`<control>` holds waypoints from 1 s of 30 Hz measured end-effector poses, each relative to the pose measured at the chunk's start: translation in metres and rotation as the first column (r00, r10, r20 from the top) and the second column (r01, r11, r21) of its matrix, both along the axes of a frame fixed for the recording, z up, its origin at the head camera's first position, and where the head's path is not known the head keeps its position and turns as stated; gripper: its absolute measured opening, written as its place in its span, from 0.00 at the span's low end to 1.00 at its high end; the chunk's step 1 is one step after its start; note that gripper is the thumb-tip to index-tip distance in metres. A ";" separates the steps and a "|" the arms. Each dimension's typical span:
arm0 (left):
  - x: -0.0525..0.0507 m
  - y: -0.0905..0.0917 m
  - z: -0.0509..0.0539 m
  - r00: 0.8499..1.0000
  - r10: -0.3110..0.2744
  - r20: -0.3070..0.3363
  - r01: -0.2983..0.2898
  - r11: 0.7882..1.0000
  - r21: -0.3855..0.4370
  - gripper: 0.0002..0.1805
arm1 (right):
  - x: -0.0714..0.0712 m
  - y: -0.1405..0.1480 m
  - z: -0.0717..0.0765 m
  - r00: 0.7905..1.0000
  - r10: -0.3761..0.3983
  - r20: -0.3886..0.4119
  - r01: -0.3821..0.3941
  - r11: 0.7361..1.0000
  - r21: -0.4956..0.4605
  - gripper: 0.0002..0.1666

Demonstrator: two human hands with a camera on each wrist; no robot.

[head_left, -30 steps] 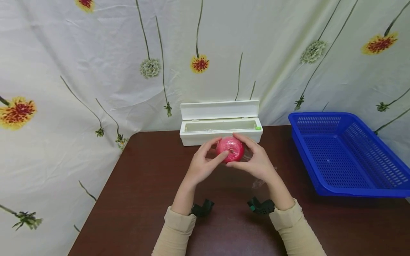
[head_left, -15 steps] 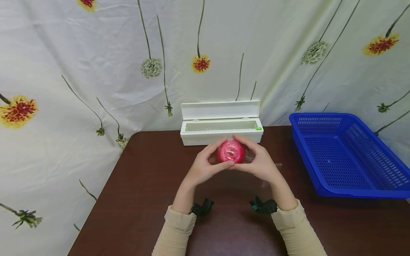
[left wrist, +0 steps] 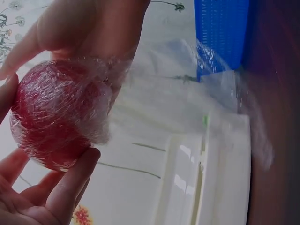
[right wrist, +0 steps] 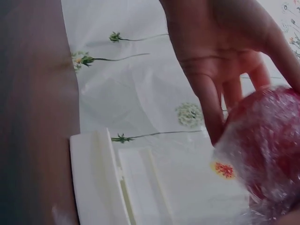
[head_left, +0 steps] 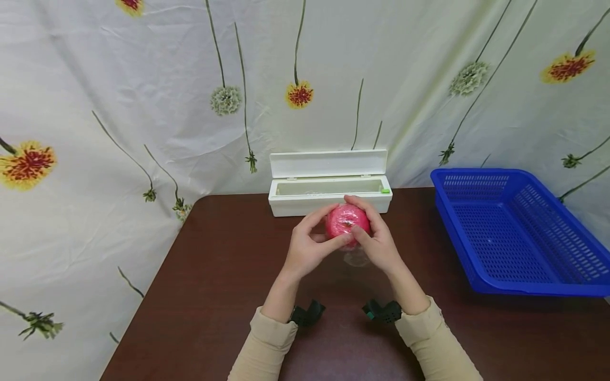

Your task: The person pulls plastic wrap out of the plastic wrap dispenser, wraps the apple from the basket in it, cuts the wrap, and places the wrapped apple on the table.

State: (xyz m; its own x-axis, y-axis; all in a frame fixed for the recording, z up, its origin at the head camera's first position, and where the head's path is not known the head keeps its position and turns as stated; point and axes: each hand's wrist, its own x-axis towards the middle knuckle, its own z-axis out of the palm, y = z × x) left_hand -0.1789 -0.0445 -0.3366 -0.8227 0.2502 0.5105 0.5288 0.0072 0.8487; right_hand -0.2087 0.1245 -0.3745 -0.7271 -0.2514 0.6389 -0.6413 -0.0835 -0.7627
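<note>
A red apple with clear cling film around it is held in the air between both hands, stem side toward the head camera. The left hand grips its left side, the thumb along its near edge. On its right side the right hand grips it, thumb tip pressing near the stem. In the left wrist view, the apple looks wrinkled with film, and a loose tail of cling film trails away from it. The right wrist view has the wrapped apple at its right edge.
A white cling film dispenser stands at the back of the brown table, lid raised, a green slider at its right end. To the right sits a blue perforated basket. A flowered cloth hangs behind.
The loose film has shifted from beside the right hand to beneath the apple. The right thumb has moved up onto the apple near its stem, and both forearms have drawn slightly closer together.
</note>
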 end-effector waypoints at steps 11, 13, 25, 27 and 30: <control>0.002 0.015 -0.006 0.999 0.004 0.044 -0.008 0.997 0.081 0.31 | 0.001 -0.007 -0.003 0.989 -0.124 0.075 0.138 0.963 -0.230 0.36; -0.002 0.017 -0.013 0.999 -0.004 0.035 0.000 0.994 0.105 0.31 | 0.001 -0.007 -0.002 0.989 -0.126 0.078 0.142 0.955 -0.261 0.37; -0.011 0.023 -0.033 0.996 -0.089 0.030 0.080 0.972 0.221 0.36 | 0.001 -0.007 0.003 0.995 0.041 0.096 0.004 0.906 -0.423 0.28; -0.011 0.024 -0.033 0.993 -0.103 0.053 0.087 0.967 0.237 0.37 | 0.002 -0.007 0.005 0.993 0.054 0.101 -0.005 0.902 -0.433 0.28; -0.009 0.025 -0.032 0.990 -0.116 0.083 0.092 0.963 0.253 0.38 | 0.003 -0.006 0.007 0.994 0.044 0.099 0.004 0.900 -0.436 0.28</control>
State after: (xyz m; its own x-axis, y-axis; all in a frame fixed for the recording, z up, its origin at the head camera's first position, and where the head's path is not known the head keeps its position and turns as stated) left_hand -0.1881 -0.0195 -0.3685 -0.8471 0.2123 0.4871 0.4313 -0.2607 0.8637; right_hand -0.2053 0.1185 -0.3673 -0.7926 0.0193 0.6094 -0.5557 -0.4343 -0.7090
